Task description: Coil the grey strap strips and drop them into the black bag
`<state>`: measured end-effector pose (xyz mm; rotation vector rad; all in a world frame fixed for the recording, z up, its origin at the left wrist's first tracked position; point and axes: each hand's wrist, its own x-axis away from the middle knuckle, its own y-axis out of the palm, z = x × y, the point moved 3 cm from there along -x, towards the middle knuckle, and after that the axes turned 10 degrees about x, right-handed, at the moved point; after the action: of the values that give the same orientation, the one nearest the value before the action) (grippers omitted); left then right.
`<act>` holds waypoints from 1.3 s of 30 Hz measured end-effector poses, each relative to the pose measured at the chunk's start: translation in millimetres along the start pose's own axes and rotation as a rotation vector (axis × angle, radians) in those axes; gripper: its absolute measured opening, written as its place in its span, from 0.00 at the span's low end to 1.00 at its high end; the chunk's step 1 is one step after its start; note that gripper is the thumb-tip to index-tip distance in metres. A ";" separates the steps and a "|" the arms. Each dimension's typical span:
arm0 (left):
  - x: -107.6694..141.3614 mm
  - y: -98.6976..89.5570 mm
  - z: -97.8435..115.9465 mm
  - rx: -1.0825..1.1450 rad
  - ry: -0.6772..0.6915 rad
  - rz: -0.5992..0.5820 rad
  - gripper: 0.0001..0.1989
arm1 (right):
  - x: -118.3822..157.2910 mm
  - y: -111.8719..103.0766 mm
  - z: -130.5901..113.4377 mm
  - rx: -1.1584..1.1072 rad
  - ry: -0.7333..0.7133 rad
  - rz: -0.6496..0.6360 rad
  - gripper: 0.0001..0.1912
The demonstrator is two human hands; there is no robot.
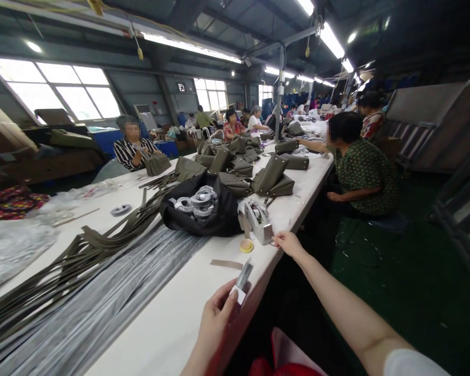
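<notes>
My left hand (218, 310) is closed around a flat grey strip in clear plastic (244, 274), with a white label (238, 295) under the thumb. It is held tilted above the table's near edge. My right hand (288, 244) reaches forward, thumb and finger pinched at the front end of a grey tape dispenser (263, 230). They appear to grip the end of the tape, which is hard to see. A small yellow tape roll (246, 245) lies just left of the dispenser. Between it and my left hand is a short olive strip (226, 264).
A black bag (191, 222) holds coiled, plastic-wrapped straps (203, 201). Long grey wrapped strips (141, 282) and olive straps (86, 256) cover the table's left. Olive handbags (268, 175) are piled beyond. One co-worker (362, 172) sits at the right edge, another (131, 143) across the table.
</notes>
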<state>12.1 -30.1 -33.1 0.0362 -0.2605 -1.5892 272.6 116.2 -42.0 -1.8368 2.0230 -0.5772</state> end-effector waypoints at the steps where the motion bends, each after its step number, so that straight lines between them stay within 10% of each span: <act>1: -1.5 2.1 -0.3 0.001 0.006 0.003 0.33 | 8.6 1.8 -6.1 -0.032 -0.017 -0.027 0.10; 11: -9.7 17.8 0.5 0.008 0.094 0.119 0.25 | 115.1 49.7 -78.1 -0.378 -0.191 -0.614 0.15; 28: -6.0 13.8 5.7 0.037 0.160 0.238 0.24 | 117.9 74.5 -61.6 -0.306 -0.078 -0.660 0.17; 39: 9.4 16.0 21.4 -0.256 0.457 0.257 0.20 | 119.6 97.0 -75.0 -0.181 -0.131 -0.588 0.16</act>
<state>23.5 -36.5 -8.0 0.1594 0.2852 -1.3061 139.5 9.7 -25.8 -2.5239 1.4767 -0.4109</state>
